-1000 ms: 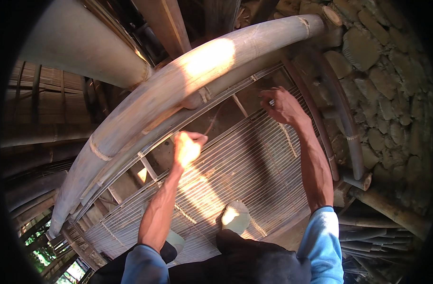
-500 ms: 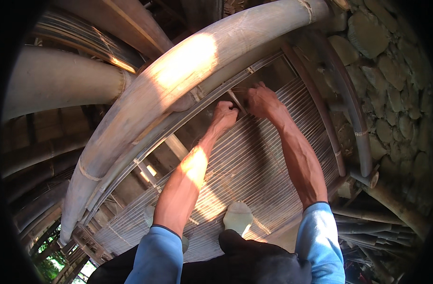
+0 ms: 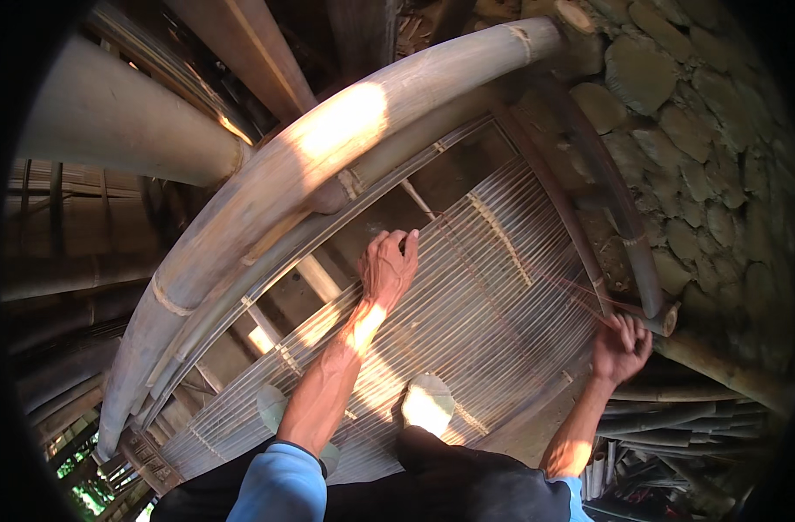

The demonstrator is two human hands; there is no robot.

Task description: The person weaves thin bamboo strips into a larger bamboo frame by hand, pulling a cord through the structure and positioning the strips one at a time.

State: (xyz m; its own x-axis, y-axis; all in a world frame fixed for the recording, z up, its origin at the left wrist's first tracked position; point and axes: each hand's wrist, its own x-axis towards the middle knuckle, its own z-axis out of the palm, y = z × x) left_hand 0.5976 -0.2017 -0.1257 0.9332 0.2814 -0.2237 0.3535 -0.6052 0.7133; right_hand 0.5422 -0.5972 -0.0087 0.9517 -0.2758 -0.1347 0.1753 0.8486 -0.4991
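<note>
A panel of thin parallel bamboo strips (image 3: 467,322) slants in front of me, with cross rows of binding. Its far edge lies beneath my left hand (image 3: 387,265), whose fingers are curled together; whatever they may hold is too small to make out. Off the panel's right side, my right hand (image 3: 622,348) is closed in a pinch on a thin reddish cord (image 3: 564,284). That cord runs from the strips toward the fingers beside the dark side rail (image 3: 564,200).
A thick bamboo pole (image 3: 241,235) crosses beyond the panel. Stacked stones (image 3: 645,74) rise at the right, and cut bamboo lengths (image 3: 676,422) lie at the lower right. My feet in pale footwear (image 3: 428,404) show beneath the strips.
My right hand has swung from the panel's far end down to its right side, drawing the cord out. My left hand has shifted slightly left and nearer. The view has turned a little.
</note>
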